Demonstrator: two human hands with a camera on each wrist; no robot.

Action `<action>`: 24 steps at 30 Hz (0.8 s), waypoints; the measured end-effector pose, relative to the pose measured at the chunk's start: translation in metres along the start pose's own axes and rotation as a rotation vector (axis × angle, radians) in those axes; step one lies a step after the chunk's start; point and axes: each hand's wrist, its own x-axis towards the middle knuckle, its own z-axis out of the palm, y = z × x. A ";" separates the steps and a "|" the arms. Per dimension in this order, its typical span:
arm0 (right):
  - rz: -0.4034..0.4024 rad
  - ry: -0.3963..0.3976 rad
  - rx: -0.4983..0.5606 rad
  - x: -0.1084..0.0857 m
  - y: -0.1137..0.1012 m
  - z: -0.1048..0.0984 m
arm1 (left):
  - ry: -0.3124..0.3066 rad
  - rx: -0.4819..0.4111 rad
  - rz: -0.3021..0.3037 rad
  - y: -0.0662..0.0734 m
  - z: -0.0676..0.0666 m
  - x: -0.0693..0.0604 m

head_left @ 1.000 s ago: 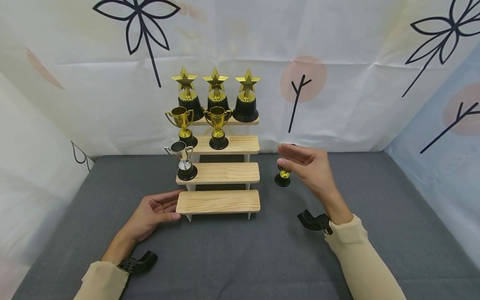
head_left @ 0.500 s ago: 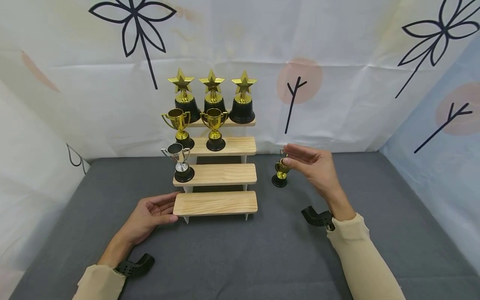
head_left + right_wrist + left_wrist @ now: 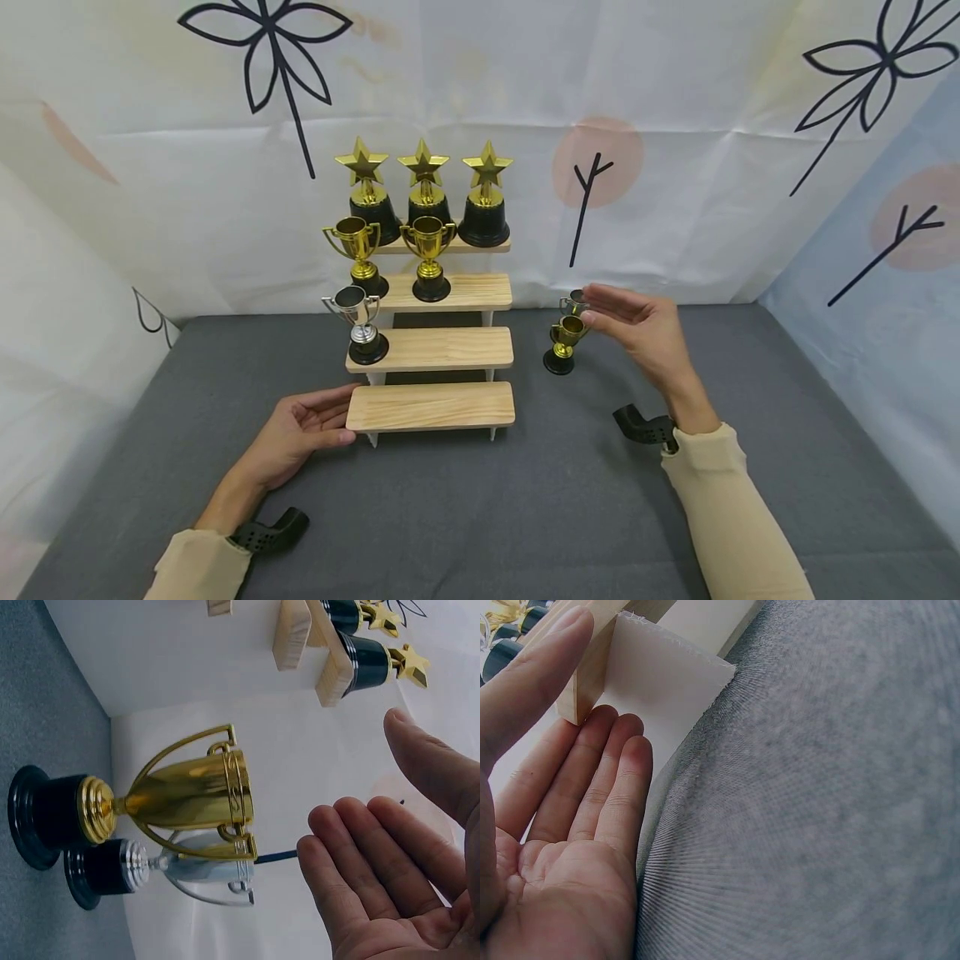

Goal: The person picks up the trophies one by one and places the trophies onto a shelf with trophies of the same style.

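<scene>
My left hand [image 3: 303, 437], fingers extended, lies against the left end of the lowest wooden shelf [image 3: 431, 407] of a stepped display stand. In the left wrist view its fingertips [image 3: 634, 754] are by the shelf's corner and the white side support [image 3: 667, 675]. On the right, a gold trophy cup [image 3: 187, 791] stands upright on the cloth, with a silver trophy cup [image 3: 202, 859] partly hidden behind it. Just right of the cups hovers my right hand [image 3: 637, 337], its fingers loosely extended around nothing. A gap separates it from the gold cup in the right wrist view.
Three gold star trophies [image 3: 486, 208] line the top shelf. Two gold cups [image 3: 430, 260] occupy the shelf below, left and middle. One silver cup [image 3: 362, 329] stands at the left of the third shelf. Grey cloth [image 3: 480, 517] covers the table, and a printed fabric backdrop [image 3: 675, 208] rises behind.
My right hand has drawn off to the right, uncovering the gold cup and the silver one behind it. The head view shifted slightly at first. My left hand stays at the shelf.
</scene>
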 end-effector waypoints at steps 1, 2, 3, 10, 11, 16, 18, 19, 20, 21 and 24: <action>0.001 0.002 -0.002 0.000 0.001 -0.001 | 0.000 -0.003 0.002 0.000 0.000 0.000; 0.003 0.005 -0.005 0.000 0.001 -0.003 | -0.001 -0.006 0.004 0.000 0.000 0.000; 0.006 0.008 -0.008 0.001 0.002 -0.004 | 0.000 -0.010 0.004 0.000 0.000 0.000; 0.032 -0.013 -0.032 0.002 0.007 -0.011 | 0.000 -0.018 0.005 0.000 -0.001 0.001; 0.036 -0.020 -0.035 0.002 0.008 -0.012 | -0.001 -0.019 0.006 0.000 -0.001 0.001; 0.065 -0.051 -0.067 0.002 0.014 -0.015 | -0.008 -0.019 0.011 -0.001 -0.001 0.001; 0.076 -0.063 -0.088 0.003 0.016 -0.016 | -0.011 -0.022 0.011 -0.001 -0.001 0.001; 0.081 -0.068 -0.096 0.003 0.017 -0.016 | -0.011 -0.022 0.011 -0.001 -0.001 0.001; 0.085 -0.074 -0.107 0.003 0.018 -0.017 | -0.010 -0.022 0.009 -0.001 -0.001 0.001; 0.090 -0.079 -0.119 0.003 0.019 -0.017 | -0.010 -0.022 0.008 -0.001 -0.001 0.001; 0.100 -0.091 -0.143 0.003 0.022 -0.018 | -0.007 -0.018 0.003 -0.001 -0.001 0.000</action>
